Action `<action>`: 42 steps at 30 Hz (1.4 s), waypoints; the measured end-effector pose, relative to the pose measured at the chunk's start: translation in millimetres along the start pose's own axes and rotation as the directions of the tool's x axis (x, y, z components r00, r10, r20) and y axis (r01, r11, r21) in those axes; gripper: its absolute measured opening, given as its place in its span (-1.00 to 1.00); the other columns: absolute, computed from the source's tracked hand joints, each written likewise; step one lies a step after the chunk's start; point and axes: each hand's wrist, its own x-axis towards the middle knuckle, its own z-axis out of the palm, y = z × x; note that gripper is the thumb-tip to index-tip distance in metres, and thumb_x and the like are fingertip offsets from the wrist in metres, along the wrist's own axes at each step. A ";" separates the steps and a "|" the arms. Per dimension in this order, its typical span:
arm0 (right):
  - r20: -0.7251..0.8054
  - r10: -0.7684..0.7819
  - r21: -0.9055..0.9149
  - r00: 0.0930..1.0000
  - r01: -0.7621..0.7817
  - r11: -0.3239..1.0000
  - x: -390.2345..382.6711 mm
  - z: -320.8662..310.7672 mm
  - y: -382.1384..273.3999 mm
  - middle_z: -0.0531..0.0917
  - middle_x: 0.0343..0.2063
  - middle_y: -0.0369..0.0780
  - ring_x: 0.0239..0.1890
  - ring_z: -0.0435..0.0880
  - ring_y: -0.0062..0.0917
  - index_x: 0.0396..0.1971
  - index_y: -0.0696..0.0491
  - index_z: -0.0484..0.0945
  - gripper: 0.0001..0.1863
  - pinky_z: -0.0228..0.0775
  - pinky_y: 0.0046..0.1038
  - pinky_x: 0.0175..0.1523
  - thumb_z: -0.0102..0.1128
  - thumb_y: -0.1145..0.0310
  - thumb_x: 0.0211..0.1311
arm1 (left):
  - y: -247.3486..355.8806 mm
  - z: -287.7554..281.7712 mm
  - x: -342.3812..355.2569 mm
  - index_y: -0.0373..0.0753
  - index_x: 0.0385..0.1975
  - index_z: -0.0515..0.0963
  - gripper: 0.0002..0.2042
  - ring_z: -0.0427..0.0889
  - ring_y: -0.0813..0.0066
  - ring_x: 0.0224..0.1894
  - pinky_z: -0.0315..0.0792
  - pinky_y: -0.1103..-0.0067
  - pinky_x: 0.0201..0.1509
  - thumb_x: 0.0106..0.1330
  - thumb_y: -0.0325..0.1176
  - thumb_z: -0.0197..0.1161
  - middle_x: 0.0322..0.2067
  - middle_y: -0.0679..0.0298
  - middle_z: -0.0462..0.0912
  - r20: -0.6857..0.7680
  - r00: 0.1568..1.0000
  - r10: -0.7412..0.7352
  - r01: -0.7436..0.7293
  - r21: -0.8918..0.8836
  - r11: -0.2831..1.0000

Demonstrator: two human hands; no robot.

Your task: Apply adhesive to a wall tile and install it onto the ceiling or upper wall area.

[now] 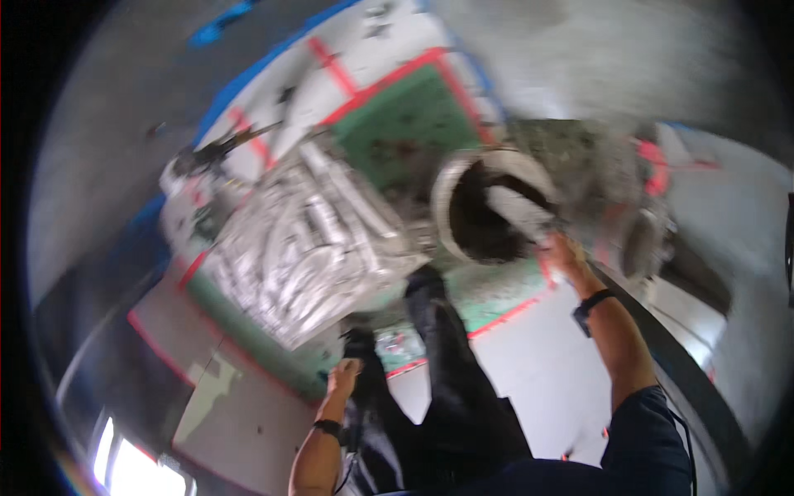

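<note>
My right hand is closed on the handle of a flat, pale tool, like a trowel, held over a round whitish bucket with dark contents. My left hand hangs beside my dark-trousered leg with its fingers curled; whatever it may hold is too blurred to name. To the left of the bucket lies a crumpled silvery sheet or cover on green floor covering edged with red tape. The picture is smeared by motion.
Blurred tools lie at the upper left on white boards with red and blue tape. Grey concrete surrounds the covering. Right of the bucket are a stained patch and blurred items. A bright opening shows at lower left.
</note>
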 end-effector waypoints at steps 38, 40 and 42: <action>-0.280 0.242 0.538 0.929 -0.057 0.841 -129.6 -44.2 -333.4 0.52 -0.65 -0.15 -0.58 0.55 -0.18 -0.40 0.09 0.37 -0.77 0.38 -0.27 -0.43 0.26 0.34 0.17 | -53.7 -37.4 -29.7 -0.32 -0.27 0.62 -0.83 0.56 0.60 -0.29 0.42 0.61 -0.14 0.30 -0.35 0.18 -0.37 0.29 0.66 0.003 0.985 0.175 -0.143 -0.567 0.811; -0.234 0.202 0.489 0.951 -0.064 0.870 -154.7 -36.8 -377.4 0.53 -0.66 -0.15 -0.57 0.58 -0.17 -0.41 0.09 0.35 -0.75 0.39 -0.23 -0.42 0.27 0.34 0.16 | -71.9 -48.5 -33.5 -0.37 -0.23 0.56 -0.82 0.58 0.52 -0.18 0.43 0.57 -0.01 0.38 -0.39 0.10 -0.27 0.30 0.63 0.099 0.983 0.154 -0.065 -0.600 0.797; -0.070 0.099 0.419 0.993 -0.061 0.906 -151.9 -2.1 -412.3 0.56 -0.64 -0.12 -0.53 0.60 -0.11 -0.42 0.09 0.35 -0.77 0.41 -0.17 -0.40 0.24 0.35 0.14 | -113.2 -55.9 -31.5 -0.35 -0.25 0.58 -0.84 0.59 0.52 -0.21 0.44 0.57 -0.05 0.35 -0.45 0.06 -0.30 0.29 0.64 0.047 0.987 0.152 -0.088 -0.635 0.768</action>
